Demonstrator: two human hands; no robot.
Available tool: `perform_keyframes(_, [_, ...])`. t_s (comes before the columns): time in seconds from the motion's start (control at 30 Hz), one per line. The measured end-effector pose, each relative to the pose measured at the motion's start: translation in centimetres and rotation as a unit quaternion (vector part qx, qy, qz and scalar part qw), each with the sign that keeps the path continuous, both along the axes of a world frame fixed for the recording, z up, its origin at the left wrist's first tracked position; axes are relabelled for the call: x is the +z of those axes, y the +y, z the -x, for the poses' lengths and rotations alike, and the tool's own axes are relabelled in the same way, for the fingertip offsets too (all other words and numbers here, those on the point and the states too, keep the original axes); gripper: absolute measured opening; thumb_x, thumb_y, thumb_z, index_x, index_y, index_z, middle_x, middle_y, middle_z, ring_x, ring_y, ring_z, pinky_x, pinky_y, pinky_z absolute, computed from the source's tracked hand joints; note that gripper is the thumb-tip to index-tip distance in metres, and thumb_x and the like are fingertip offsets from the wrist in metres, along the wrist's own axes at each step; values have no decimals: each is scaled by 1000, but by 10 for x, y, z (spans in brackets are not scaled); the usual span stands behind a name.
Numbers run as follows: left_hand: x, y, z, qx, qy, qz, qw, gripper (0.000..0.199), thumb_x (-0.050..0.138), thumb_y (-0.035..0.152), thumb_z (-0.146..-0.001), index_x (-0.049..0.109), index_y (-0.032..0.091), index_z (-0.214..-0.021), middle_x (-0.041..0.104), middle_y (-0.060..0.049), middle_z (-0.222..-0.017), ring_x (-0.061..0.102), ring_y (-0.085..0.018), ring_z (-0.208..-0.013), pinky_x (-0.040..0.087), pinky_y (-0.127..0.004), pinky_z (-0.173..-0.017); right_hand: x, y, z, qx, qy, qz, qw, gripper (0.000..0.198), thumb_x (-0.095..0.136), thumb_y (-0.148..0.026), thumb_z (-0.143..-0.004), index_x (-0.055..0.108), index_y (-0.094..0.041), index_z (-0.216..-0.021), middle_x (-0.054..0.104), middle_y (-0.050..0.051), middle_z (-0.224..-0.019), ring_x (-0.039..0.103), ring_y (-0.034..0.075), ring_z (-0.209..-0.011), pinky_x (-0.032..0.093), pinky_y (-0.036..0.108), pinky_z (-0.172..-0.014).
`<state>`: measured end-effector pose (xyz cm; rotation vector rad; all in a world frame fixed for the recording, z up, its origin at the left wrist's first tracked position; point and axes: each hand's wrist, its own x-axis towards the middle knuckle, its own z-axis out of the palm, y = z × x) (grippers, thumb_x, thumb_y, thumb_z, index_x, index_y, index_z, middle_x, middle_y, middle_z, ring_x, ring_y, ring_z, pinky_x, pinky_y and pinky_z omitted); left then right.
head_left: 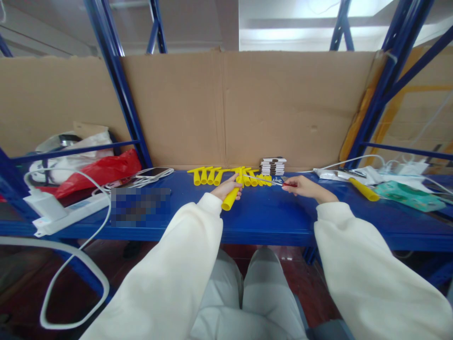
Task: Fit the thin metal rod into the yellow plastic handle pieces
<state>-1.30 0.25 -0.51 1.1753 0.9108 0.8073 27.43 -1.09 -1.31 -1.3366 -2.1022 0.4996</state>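
Note:
My left hand (226, 188) is closed around a yellow plastic piece (230, 199) with a hollow, cone-like handle tilted down towards me. In my right hand (305, 186) is a screwdriver (289, 185), gripped by its red handle. Its long thin metal shaft points left, and the tip reaches the head of the yellow piece; whether it sits in a screw is too small to tell. Behind my left hand lies a row of similar yellow pieces (211, 177), several in number. A further group of yellow pieces (253, 179) lies partly behind the shaft.
A stack of small white packets (272, 166) stands by the cardboard wall (283, 104). On the blue shelf (269, 219), a phone (155, 173), cables and a power strip (76, 213) are at left. Another yellow piece (363, 189) and a green packet (408, 195) lie at right.

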Motion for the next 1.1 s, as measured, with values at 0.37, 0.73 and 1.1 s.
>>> perform_keyframes(0.37, [1, -1, -1, 2, 0, 3, 1000, 75, 43, 4, -86, 11, 30, -149, 43, 5, -62, 40, -5, -39, 31, -15, -39, -1, 1, -2, -8, 0, 21, 1000, 46, 62, -64, -64, 57, -18, -68, 59, 2, -57, 51, 13, -48, 41, 27, -46])
perform_keyframes(0.73, [3, -4, -2, 5, 14, 2, 1000, 72, 37, 3, -87, 11, 29, -149, 43, 4, -62, 40, -7, -40, 33, -16, -40, -3, 0, 1, -29, 40, 38, 998, 48, 70, -61, -55, 48, -20, -68, 54, -2, -55, 50, 12, -47, 38, 24, -42])
perform_keyframes(1.1, [4, -4, -1, 3, 12, 1, 1000, 72, 36, 3, -87, 9, 27, -149, 43, 5, -62, 41, -6, -39, 33, -16, -40, -2, -1, 4, -26, 67, 18, 997, 56, 72, -66, -47, 45, -21, -64, 52, -3, -54, 46, 10, -45, 36, 24, -42])
